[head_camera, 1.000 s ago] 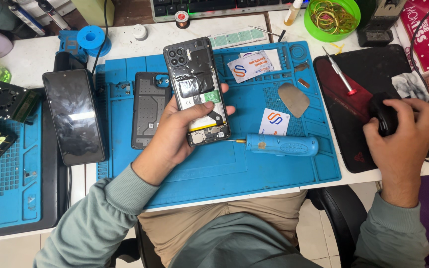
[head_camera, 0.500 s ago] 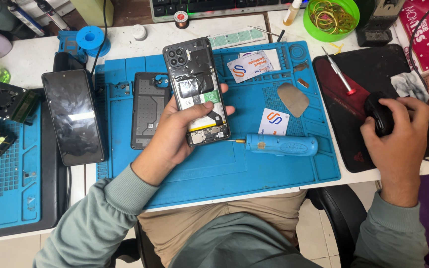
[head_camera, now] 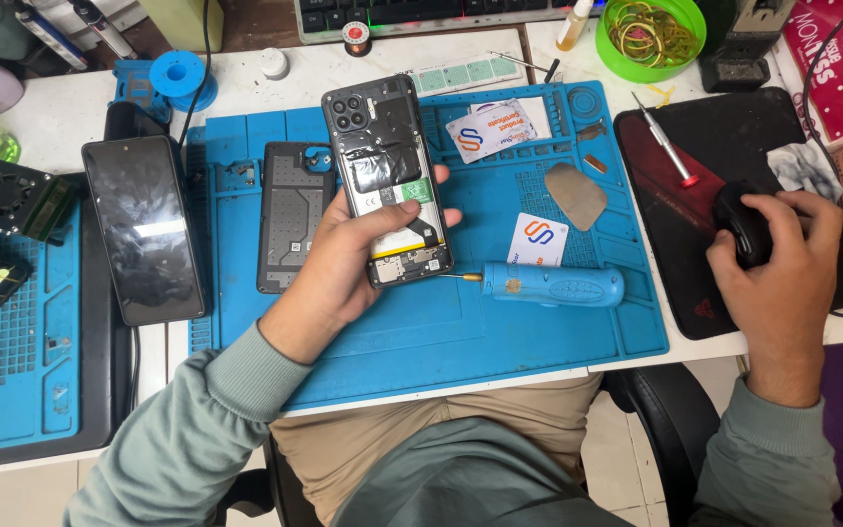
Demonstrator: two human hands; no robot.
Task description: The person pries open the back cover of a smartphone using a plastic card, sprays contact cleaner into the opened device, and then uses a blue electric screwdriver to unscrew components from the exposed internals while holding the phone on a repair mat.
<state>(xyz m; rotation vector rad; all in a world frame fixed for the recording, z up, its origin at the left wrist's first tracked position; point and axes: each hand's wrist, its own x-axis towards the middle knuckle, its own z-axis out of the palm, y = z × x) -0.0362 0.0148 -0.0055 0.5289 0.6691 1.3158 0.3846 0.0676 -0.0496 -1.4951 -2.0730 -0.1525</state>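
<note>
Inspecting step: opened phone (head_camera: 388, 182) gripped in left hand (head_camera: 348, 263), right hand (head_camera: 773, 259) closed over black mouse (head_camera: 742, 222). Next likely needing blue electric screwdriver (head_camera: 550, 285), lying near.

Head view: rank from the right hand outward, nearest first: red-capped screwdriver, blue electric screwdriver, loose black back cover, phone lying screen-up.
1. Red-capped screwdriver, on the black pad just left of the right hand.
2. Blue electric screwdriver, mid-mat.
3. Black back cover, left part of the mat.
4. Screen-up phone, far left.
</note>
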